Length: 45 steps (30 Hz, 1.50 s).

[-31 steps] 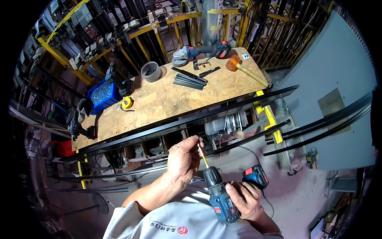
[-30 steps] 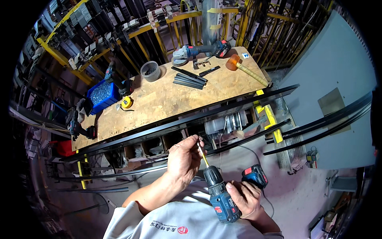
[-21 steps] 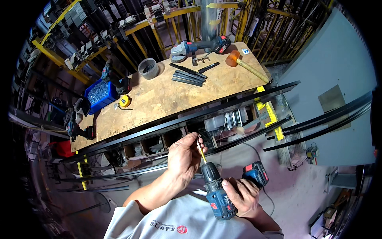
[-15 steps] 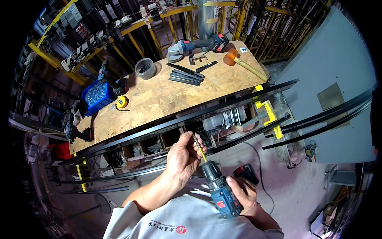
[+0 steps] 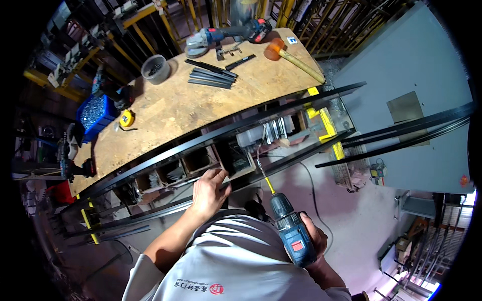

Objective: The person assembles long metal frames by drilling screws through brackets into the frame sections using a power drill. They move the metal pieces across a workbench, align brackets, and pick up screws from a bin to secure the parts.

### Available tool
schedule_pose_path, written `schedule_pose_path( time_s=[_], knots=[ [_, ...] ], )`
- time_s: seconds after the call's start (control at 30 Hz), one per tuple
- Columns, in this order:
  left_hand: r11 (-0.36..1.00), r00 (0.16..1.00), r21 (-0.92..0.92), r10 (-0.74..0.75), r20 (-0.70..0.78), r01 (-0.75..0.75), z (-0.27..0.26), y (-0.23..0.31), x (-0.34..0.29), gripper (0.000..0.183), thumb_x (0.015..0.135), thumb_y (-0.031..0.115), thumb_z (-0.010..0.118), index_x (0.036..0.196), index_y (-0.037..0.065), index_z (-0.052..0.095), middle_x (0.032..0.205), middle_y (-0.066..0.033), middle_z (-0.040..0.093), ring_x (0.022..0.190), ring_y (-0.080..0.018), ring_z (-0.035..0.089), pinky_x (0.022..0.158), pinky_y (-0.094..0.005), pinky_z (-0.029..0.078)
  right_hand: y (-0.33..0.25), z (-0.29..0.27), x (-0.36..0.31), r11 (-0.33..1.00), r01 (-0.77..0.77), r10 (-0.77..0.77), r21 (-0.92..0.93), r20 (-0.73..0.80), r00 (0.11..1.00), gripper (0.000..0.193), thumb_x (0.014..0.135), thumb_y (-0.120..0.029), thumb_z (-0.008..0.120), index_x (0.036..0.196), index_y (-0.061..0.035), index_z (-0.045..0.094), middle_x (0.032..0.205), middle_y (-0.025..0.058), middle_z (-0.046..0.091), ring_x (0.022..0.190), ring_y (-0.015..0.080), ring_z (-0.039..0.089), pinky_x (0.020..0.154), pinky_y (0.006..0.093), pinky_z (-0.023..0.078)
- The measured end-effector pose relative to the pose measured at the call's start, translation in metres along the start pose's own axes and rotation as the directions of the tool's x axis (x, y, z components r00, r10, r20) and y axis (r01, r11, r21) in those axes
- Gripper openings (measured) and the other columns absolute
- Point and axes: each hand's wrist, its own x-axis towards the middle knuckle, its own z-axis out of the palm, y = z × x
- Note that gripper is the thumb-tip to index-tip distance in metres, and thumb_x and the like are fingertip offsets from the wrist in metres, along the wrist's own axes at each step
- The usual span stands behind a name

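Now the left hand (image 5: pixel 208 193) has let go of the bit and rests on the black metal rail (image 5: pixel 221 188), fingers spread over it. The right hand (image 5: pixel 314 241), fingers clamped, points the blue drill (image 5: pixel 291 231) at the rail below the worktop (image 5: pixel 201 108), so drilling looks ready.

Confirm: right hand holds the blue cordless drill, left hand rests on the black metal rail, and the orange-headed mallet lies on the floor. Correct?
Not quite. The orange-headed mallet lies on the wooden workbench, near its far end, not on the floor. The rest stands: the right hand holds the blue cordless drill and the left hand rests on the black metal rail. The head view shows it.
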Motion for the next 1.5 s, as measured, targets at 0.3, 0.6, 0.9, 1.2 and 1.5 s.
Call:
schedule_pose_path(
  time_s=[0.3, 0.6, 0.9, 1.2, 1.5],
  knots=[
    [0.949, 0.980, 0.307, 0.013, 0.199, -0.075, 0.026, -0.046, -0.042, 0.043, 0.076, 0.024, 0.079, 0.109, 0.000, 0.064, 0.104, -0.0159, 0.067, 0.096, -0.0358, 0.064, 0.074, -0.0466, 0.053, -0.006, -0.009, -0.028, 0.953, -0.298, 0.302, -0.056, 0.128, 0.945, 0.066, 0.083, -0.025, 0.082, 0.137, 0.0053, 0.057, 0.093, 0.0093, 0.077, 0.077, 0.0178, 0.075, 0.068, 0.0289, 0.058],
    [0.946, 0.986, 0.276, 0.162, 0.043, -0.168, 0.035, -0.061, -0.050, 0.040, 0.068, 0.013, 0.079, 0.103, -0.005, 0.068, 0.093, -0.0164, 0.069, 0.082, -0.0326, 0.067, 0.072, -0.0428, 0.056, -0.021, 0.003, -0.017, 0.914, -0.370, 0.399, -0.167, 0.205, 0.894, 0.065, 0.077, -0.018, 0.086, 0.134, 0.0004, 0.061, 0.090, 0.0074, 0.077, 0.075, 0.0169, 0.075, 0.067, 0.0287, 0.058],
    [0.919, 0.958, 0.311, 0.276, -0.074, -0.241, 0.047, -0.064, -0.054, 0.041, 0.066, 0.009, 0.079, 0.101, -0.009, 0.068, 0.097, -0.0231, 0.070, 0.084, -0.0360, 0.067, 0.079, -0.0467, 0.057, -0.023, 0.008, -0.018, 0.881, -0.440, 0.471, -0.177, 0.227, 0.852, 0.058, 0.082, -0.017, 0.082, 0.135, -0.0031, 0.062, 0.090, 0.0075, 0.077, 0.074, 0.0159, 0.074, 0.068, 0.0288, 0.059],
    [0.982, 0.986, 0.134, 0.148, -0.083, -0.136, 0.039, -0.067, -0.048, 0.037, 0.064, 0.007, 0.080, 0.098, -0.004, 0.069, 0.094, -0.0183, 0.070, 0.080, -0.0344, 0.067, 0.070, -0.0440, 0.056, -0.027, 0.002, -0.014, 0.683, -0.729, 0.636, 0.052, 0.450, 0.628, 0.062, 0.089, -0.011, 0.080, 0.143, 0.0052, 0.053, 0.114, 0.0154, 0.074, 0.098, 0.0202, 0.072, 0.086, 0.0321, 0.056],
    [0.986, 0.986, 0.063, 0.158, -0.043, -0.156, 0.034, -0.070, -0.045, 0.043, 0.063, 0.006, 0.082, 0.102, -0.005, 0.066, 0.093, -0.0180, 0.069, 0.078, -0.0357, 0.065, 0.067, -0.0439, 0.055, -0.037, 0.017, 0.016, 0.825, -0.551, 0.529, -0.123, 0.510, 0.678, 0.065, 0.086, -0.011, 0.082, 0.142, 0.0050, 0.053, 0.110, 0.0168, 0.074, 0.093, 0.0222, 0.074, 0.082, 0.0324, 0.058]
  ],
)
